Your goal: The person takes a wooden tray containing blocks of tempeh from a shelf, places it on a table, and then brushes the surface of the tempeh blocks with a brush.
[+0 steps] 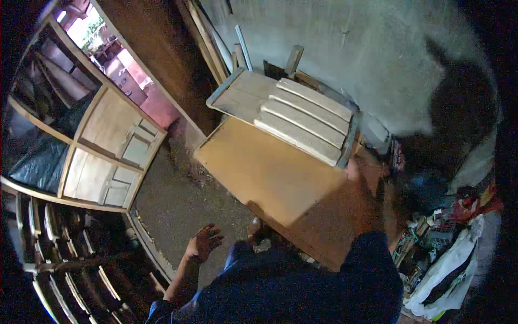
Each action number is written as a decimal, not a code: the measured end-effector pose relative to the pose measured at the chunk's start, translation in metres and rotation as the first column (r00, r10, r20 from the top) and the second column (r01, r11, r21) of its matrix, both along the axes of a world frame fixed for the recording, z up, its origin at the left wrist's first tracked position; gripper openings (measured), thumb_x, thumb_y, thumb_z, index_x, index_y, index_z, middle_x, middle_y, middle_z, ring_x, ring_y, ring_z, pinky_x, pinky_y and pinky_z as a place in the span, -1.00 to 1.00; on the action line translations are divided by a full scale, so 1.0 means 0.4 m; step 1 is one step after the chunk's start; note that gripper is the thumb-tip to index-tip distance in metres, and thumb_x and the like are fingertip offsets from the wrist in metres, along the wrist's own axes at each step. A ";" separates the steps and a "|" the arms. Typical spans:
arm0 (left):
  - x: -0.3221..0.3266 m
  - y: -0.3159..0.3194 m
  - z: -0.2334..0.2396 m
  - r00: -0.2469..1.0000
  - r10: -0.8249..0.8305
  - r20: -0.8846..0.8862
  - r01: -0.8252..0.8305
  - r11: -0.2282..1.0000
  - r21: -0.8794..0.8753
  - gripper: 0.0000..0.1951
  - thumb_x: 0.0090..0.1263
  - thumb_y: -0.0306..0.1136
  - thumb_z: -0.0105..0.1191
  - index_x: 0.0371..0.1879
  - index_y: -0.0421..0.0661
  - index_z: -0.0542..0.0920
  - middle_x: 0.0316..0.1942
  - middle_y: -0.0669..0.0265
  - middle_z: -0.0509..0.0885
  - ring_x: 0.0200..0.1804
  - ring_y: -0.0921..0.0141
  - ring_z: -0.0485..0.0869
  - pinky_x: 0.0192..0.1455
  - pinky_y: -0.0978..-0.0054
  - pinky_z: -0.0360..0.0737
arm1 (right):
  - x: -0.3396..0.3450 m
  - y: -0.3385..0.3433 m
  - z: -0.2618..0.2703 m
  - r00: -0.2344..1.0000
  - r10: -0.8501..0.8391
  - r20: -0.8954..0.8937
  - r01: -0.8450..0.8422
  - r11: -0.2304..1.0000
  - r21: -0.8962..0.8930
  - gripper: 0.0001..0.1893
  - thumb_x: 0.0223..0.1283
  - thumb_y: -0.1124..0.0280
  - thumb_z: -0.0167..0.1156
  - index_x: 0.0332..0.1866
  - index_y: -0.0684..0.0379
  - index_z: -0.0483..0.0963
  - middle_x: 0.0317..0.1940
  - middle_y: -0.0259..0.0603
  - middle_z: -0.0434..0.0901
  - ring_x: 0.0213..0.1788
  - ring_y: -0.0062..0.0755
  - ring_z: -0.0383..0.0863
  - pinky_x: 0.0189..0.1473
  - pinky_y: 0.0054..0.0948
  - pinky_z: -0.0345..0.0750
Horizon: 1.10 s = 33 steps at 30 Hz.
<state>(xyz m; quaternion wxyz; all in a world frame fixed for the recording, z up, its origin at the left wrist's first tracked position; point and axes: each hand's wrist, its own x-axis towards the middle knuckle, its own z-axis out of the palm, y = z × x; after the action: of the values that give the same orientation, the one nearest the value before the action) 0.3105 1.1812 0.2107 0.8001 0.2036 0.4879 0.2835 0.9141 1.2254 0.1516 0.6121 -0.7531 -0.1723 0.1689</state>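
Note:
My left hand (207, 241) hangs over the dirt floor with its fingers apart, holding nothing. Before me is a brown table (323, 231) with a tan board (267, 170) on its top. Across the board's far side lies a shallow wooden tray (243, 94) with blue-grey end edges. Several pale, straight bars (303, 125) lie side by side over the tray's right part. My right hand (353, 169) is blurred and dim at the tray's near right corner; whether it grips the edge cannot be made out.
A wooden cabinet (139, 170) stands at left, above a rack of thin slats (73, 251). Behind it a doorway (121, 65) opens onto a brighter space. Wood lengths (206, 44) lean against the grey wall (307, 36). Clutter and a white plastic sack (445, 279) lie at right.

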 end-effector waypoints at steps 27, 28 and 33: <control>0.647 -0.797 -0.221 0.752 0.655 0.078 -0.641 0.754 -0.144 -0.72 0.41 -0.18 0.06 -0.02 -0.06 0.48 -0.26 0.37 0.58 -0.24 0.40 0.59 -0.19 0.37 0.57 | 0.201 -0.372 -0.082 0.450 0.431 0.782 -0.467 0.860 -0.206 -0.56 0.13 0.41 0.17 0.12 0.33 0.36 0.07 0.14 0.41 0.15 0.16 0.36 0.20 0.01 0.27; 0.609 -0.850 -0.270 0.708 0.703 0.071 -0.686 0.708 -0.167 -0.70 0.41 -0.19 0.06 0.01 -0.06 0.48 -0.25 0.36 0.58 -0.24 0.39 0.59 -0.16 0.36 0.58 | 0.135 -0.348 -0.116 0.423 0.533 0.733 -0.502 0.811 -0.301 -0.55 0.10 0.47 0.18 0.13 0.33 0.34 0.07 0.14 0.41 0.18 0.13 0.33 0.23 -0.03 0.26; 0.460 -0.968 -0.262 0.575 0.818 0.008 -0.801 0.566 -0.196 -0.61 0.39 -0.20 0.09 0.15 -0.05 0.45 -0.17 0.27 0.61 -0.20 0.38 0.58 -0.08 0.31 0.60 | -0.354 -0.392 -0.017 0.241 0.707 0.665 -0.860 0.473 -0.191 -0.53 0.03 0.58 0.19 0.12 0.29 0.35 0.14 0.07 0.32 0.26 0.05 0.25 0.31 -0.11 0.20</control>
<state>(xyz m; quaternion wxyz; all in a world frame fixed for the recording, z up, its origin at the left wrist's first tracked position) 0.4946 0.7940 0.1057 0.6182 -0.1262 0.5096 0.5850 0.7726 1.0686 0.1447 0.4120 -0.4959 -0.7492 0.1515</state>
